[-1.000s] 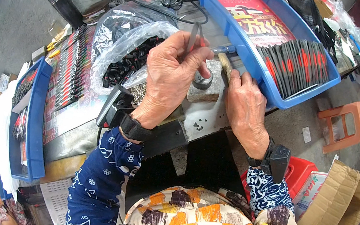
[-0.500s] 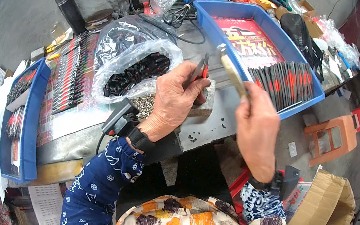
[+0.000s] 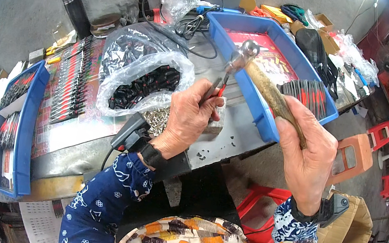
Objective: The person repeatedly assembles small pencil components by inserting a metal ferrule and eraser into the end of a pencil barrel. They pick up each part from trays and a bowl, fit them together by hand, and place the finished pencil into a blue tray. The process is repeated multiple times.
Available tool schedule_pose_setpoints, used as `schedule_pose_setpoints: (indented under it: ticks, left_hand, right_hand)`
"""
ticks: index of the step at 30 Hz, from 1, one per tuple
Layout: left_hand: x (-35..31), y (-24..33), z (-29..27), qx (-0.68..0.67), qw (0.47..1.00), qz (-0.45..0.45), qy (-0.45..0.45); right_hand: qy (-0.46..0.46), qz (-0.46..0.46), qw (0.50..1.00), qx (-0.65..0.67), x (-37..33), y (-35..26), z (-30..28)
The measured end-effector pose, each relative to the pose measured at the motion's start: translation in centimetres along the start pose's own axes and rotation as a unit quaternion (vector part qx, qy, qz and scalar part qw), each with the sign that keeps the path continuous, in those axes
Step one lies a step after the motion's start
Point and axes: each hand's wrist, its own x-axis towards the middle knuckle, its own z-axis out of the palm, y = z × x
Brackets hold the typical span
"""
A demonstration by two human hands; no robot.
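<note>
My right hand [image 3: 305, 158] is closed round the wooden handle of a hammer [image 3: 272, 91]. The hammer's rounded metal head [image 3: 242, 56] hangs above the fingers of my left hand [image 3: 190, 113]. That hand pinches a slim black-and-red piece [image 3: 222, 86] with its narrow end pointing up; its lower end is hidden by the fingers. Just under the left fingers stands a metal block [image 3: 215, 125] on the workbench [image 3: 220, 149]. Beside my left wrist lies a heap of small shiny metal parts [image 3: 156, 119]. Behind them, a clear plastic bag [image 3: 107, 89] holds many small black parts.
A blue tray [image 3: 262, 117] at the right holds a row of black-and-red pieces [image 3: 306, 96]. Similar pieces [image 3: 71, 83] lie in rows at the left, near another blue tray [image 3: 28, 145]. Cables [image 3: 190, 25] lie at the back. An orange stool [image 3: 355, 159] and a cardboard box [image 3: 348, 235] stand at the right.
My right hand has moved right and toward me, with the hammer still in it. The hammer head, blurred before, now shows plainly. My left hand keeps its pinch in nearly the same place.
</note>
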Motion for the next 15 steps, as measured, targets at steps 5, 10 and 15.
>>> schedule_pose_setpoints:
  ticks: [5, 10, 15]
  left_hand:
    - [-0.1, 0.0, 0.2, 0.002, 1.0, 0.013, 0.008]
    - [-0.1, 0.2, 0.0, 0.023, 1.0, 0.013, 0.003]
    - [0.0, 0.1, 0.1, 0.015, 1.0, 0.022, 0.006]
  right_hand:
    - [0.082, 0.026, 0.996, 0.006, -0.4, -1.4, -1.5]
    - [0.144, -0.005, 0.989, 0.026, -0.2, -1.0, -1.2]
    - [0.068, 0.01, 0.998, 0.001, 0.5, -1.0, -1.2]
